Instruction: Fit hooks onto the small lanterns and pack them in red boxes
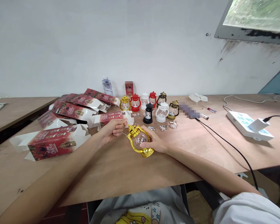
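A gold lantern [138, 138] with a clear globe is tilted in my right hand [157, 140], its top leaning up and left. The thumb lies across the globe, and the other fingers are hidden behind it. Beside the lantern's top, my left hand [114, 128] is closed in a pinch on a thin wire handle [124, 133]. Part of the wire is hidden by the fingers. Behind my hands stand several small lanterns, among them a black lantern [148, 114], a white lantern [162, 112], a red lantern [135, 103] and a bronze lantern [173, 110].
Several red printed boxes [58, 143] with flaps open are piled at the left. Wire handles with metal pieces [163, 127] lie before the lanterns. A water bottle [107, 86] stands at the back. To the right are a screwdriver [210, 109], tissue [198, 97] and a power strip [249, 125].
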A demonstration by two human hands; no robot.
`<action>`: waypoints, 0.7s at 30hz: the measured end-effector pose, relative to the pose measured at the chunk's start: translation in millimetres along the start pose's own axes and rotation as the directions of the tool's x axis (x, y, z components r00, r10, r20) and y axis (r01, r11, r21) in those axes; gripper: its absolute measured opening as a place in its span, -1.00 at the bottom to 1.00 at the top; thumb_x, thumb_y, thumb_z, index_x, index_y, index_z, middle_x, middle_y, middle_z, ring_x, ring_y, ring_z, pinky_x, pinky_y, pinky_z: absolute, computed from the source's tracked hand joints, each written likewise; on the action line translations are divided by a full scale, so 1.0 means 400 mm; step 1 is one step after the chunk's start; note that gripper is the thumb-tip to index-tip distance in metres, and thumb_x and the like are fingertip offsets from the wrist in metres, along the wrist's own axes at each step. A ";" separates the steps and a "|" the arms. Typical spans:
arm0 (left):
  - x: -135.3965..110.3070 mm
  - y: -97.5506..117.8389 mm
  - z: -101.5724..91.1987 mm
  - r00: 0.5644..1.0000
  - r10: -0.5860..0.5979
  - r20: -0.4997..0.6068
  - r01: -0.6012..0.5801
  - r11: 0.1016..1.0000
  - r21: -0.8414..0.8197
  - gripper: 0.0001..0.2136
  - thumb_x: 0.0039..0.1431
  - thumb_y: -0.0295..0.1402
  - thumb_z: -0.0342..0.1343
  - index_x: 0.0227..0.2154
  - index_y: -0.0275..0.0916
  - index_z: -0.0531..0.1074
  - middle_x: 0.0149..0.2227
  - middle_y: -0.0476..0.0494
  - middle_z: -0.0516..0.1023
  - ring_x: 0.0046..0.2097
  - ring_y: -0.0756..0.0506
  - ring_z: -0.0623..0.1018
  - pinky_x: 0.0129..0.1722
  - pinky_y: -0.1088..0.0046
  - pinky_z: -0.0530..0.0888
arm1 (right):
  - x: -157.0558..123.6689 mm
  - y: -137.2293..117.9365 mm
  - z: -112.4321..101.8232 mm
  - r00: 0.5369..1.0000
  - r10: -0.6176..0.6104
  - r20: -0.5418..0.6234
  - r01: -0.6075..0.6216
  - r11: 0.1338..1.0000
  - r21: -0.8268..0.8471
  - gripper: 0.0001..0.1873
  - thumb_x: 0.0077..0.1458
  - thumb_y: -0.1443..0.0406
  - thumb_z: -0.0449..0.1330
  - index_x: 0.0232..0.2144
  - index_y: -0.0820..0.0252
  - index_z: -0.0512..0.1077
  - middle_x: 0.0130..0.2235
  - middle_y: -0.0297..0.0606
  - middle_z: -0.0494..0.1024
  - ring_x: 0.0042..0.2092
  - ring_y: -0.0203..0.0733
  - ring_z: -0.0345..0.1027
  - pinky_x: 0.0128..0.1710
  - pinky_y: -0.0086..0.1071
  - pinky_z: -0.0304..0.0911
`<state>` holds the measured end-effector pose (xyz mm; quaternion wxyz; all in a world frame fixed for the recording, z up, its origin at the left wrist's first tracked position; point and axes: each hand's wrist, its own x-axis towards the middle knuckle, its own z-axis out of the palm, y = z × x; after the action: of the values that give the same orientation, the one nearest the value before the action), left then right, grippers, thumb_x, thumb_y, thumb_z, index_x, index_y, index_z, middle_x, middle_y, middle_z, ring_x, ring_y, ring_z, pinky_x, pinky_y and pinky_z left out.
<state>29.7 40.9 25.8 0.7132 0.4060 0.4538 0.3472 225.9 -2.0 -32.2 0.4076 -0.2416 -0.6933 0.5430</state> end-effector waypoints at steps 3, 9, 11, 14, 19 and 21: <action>0.017 -0.027 -0.001 1.000 -0.004 -0.004 0.004 0.999 0.032 -0.71 0.25 -0.43 -0.03 -0.61 -0.34 0.27 -0.80 0.21 -0.02 -0.80 0.20 -0.07 -0.82 0.74 -0.08 | -0.006 0.004 0.000 1.000 -0.020 -0.001 0.019 0.997 -0.077 -0.46 -0.14 0.05 0.34 -0.16 0.15 0.29 -0.23 -0.36 0.31 -0.22 -0.27 0.19 -0.20 -0.41 0.13; 0.039 -0.092 0.013 0.994 0.105 -0.019 -0.103 0.990 0.092 -0.67 0.00 -0.30 0.26 -0.64 -0.29 0.20 -0.79 0.20 0.04 -0.76 0.19 0.02 -0.76 0.72 -0.06 | -0.021 0.005 0.002 0.999 0.043 0.022 -0.039 0.986 -0.161 -0.47 -0.13 0.02 0.32 -0.20 0.15 0.27 -0.29 -0.37 0.28 -0.28 -0.29 0.16 -0.28 -0.41 0.10; 0.038 -0.087 0.010 0.992 0.129 -0.019 -0.126 0.987 0.095 -0.67 0.00 -0.29 0.25 -0.64 -0.29 0.21 -0.79 0.20 0.03 -0.75 0.19 0.01 -0.75 0.70 -0.06 | -0.020 0.003 0.004 0.999 0.052 0.016 -0.049 0.988 -0.144 -0.49 -0.12 0.01 0.31 -0.22 0.14 0.26 -0.30 -0.38 0.27 -0.30 -0.30 0.16 -0.30 -0.41 0.10; 0.036 -0.059 -0.006 0.983 0.185 -0.021 -0.182 0.978 0.107 -0.72 0.04 -0.29 0.21 -0.62 -0.32 0.29 -0.79 0.19 0.01 -0.73 0.18 0.00 -0.73 0.68 -0.05 | -0.015 0.003 0.006 0.998 0.057 0.007 -0.056 0.991 -0.123 -0.52 -0.11 0.04 0.31 -0.23 0.13 0.26 -0.30 -0.38 0.30 -0.30 -0.29 0.18 -0.29 -0.41 0.11; 0.011 -0.014 -0.023 0.910 0.412 -0.042 -0.394 0.893 0.217 -0.71 0.00 -0.19 0.23 -0.61 -0.32 0.40 -0.73 0.12 0.14 -0.66 0.14 0.13 -0.64 0.63 0.18 | -0.011 0.007 0.009 0.996 0.079 -0.038 -0.085 0.968 -0.235 -0.54 -0.07 0.14 0.32 -0.15 0.13 0.28 -0.24 -0.38 0.38 -0.24 -0.26 0.25 -0.23 -0.39 0.15; -0.018 0.000 -0.014 0.793 0.607 0.045 -0.593 0.753 0.284 -0.70 0.01 -0.14 0.21 -0.60 -0.28 0.46 -0.62 0.03 0.32 -0.53 0.08 0.32 -0.48 0.55 0.35 | -0.011 0.010 0.010 0.993 0.081 -0.086 -0.101 0.959 -0.265 -0.52 -0.06 0.14 0.31 -0.11 0.13 0.27 -0.20 -0.35 0.41 -0.19 -0.23 0.28 -0.18 -0.37 0.18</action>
<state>22.1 36.0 27.0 0.4867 0.6191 0.3621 0.4987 224.7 -6.5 -37.8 0.3710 -0.3461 -0.7332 0.4528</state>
